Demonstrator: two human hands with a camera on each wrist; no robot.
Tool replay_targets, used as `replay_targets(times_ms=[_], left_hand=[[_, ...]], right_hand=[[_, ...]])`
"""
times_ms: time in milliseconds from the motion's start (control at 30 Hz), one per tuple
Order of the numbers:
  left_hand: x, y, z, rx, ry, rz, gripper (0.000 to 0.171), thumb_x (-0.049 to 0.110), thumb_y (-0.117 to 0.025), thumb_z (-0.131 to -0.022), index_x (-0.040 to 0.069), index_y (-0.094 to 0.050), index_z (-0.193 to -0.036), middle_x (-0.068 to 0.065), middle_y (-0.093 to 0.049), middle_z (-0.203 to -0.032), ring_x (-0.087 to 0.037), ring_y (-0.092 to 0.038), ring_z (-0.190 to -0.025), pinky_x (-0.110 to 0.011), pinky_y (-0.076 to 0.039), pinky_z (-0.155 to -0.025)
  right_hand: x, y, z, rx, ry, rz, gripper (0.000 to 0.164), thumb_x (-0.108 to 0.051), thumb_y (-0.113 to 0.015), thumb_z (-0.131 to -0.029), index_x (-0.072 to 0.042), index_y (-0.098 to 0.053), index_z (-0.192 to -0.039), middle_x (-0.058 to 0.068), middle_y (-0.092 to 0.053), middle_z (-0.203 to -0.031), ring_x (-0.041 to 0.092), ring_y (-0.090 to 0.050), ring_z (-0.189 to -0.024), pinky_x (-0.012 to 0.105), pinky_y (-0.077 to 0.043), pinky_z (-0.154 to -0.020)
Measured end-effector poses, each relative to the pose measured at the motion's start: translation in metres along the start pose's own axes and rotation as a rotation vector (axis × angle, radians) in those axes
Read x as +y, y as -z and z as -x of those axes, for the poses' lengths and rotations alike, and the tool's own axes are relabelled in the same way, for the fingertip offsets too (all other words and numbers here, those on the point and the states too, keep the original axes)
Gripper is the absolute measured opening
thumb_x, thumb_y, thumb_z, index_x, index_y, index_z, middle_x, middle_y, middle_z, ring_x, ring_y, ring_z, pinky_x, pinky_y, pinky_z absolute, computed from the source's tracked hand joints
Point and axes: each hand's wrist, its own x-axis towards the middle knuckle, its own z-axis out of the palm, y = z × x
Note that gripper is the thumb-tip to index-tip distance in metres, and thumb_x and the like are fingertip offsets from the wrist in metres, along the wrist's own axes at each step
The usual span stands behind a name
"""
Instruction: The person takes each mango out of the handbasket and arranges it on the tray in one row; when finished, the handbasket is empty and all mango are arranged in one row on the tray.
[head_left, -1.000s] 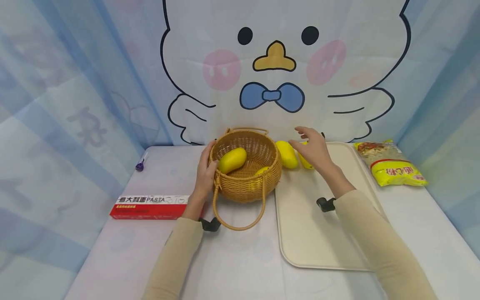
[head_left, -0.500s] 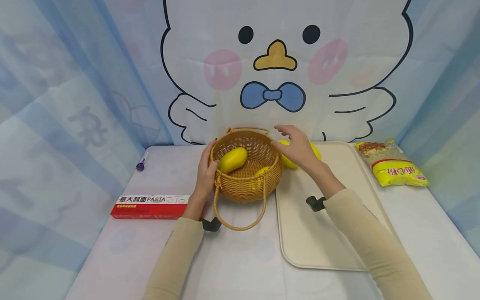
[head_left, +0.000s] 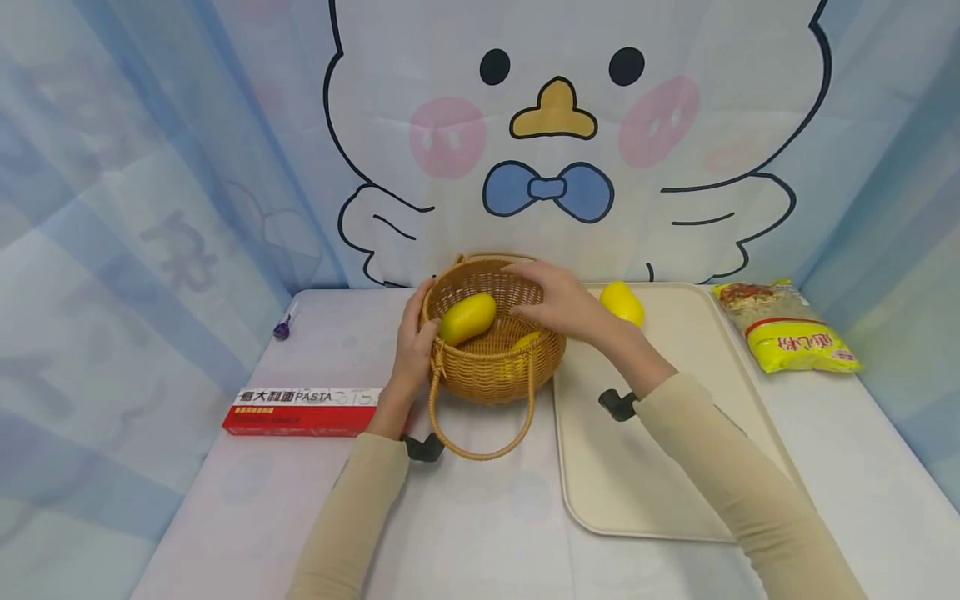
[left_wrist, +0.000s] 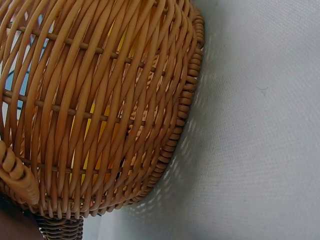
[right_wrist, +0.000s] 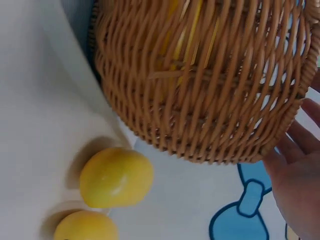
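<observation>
A round wicker basket stands upright with its front handle hanging down; a yellow mango lies inside at left. Another yellow fruit is partly visible low inside, behind the front wall. My left hand grips the basket's left rim. My right hand reaches over the right rim, fingers extended above the basket's inside, and no fruit shows in it. Two mangoes lie beside the basket in the right wrist view, the nearer mango and another mango. In the head view my right hand hides one of them.
A beige tray lies right of the basket. Beyond it is a yellow food bag. Left of my left hand lies a red and white pasta box, with a purple lollipop farther back. A printed curtain hangs behind.
My right hand has moved left from above the mangoes on the tray to over the basket. The left hand stays on the rim, and the basket has not moved.
</observation>
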Motion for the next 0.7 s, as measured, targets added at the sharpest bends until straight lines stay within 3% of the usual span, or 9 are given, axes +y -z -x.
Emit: replay_targets(times_ms=[267, 433, 700], left_hand=[[0.037, 0.004, 0.010, -0.038, 0.019, 0.002, 0.064, 0.008, -0.041, -0.094, 0.009, -0.029, -0.156, -0.009, -0.028, -0.163, -0.026, -0.027, -0.150, -0.048, -0.022, -0.124], [0.039, 0.003, 0.011, -0.045, 0.024, -0.003, 0.063, 0.008, -0.040, -0.094, 0.009, -0.029, -0.157, -0.009, -0.027, -0.164, -0.026, -0.027, -0.150, -0.047, -0.022, -0.124], [0.037, 0.005, 0.010, -0.045, 0.020, 0.001, 0.063, 0.010, -0.040, -0.095, 0.011, -0.029, -0.157, -0.007, -0.028, -0.163, -0.025, -0.028, -0.150, -0.046, -0.022, -0.124]], right_hand=[[-0.014, -0.004, -0.010, -0.179, 0.009, 0.015, 0.061, -0.021, -0.074, -0.088, -0.013, -0.051, -0.144, 0.009, -0.055, -0.145, 0.029, -0.051, -0.133, 0.046, -0.043, -0.111], [-0.014, -0.008, -0.015, -0.264, -0.020, 0.065, 0.059, -0.023, -0.073, -0.088, -0.015, -0.053, -0.143, 0.006, -0.054, -0.148, 0.028, -0.046, -0.140, 0.046, -0.038, -0.116], [-0.008, -0.014, -0.022, -0.357, -0.036, 0.169, 0.055, -0.017, -0.072, -0.088, -0.014, -0.056, -0.141, 0.005, -0.055, -0.147, 0.027, -0.048, -0.139, 0.046, -0.041, -0.114]])
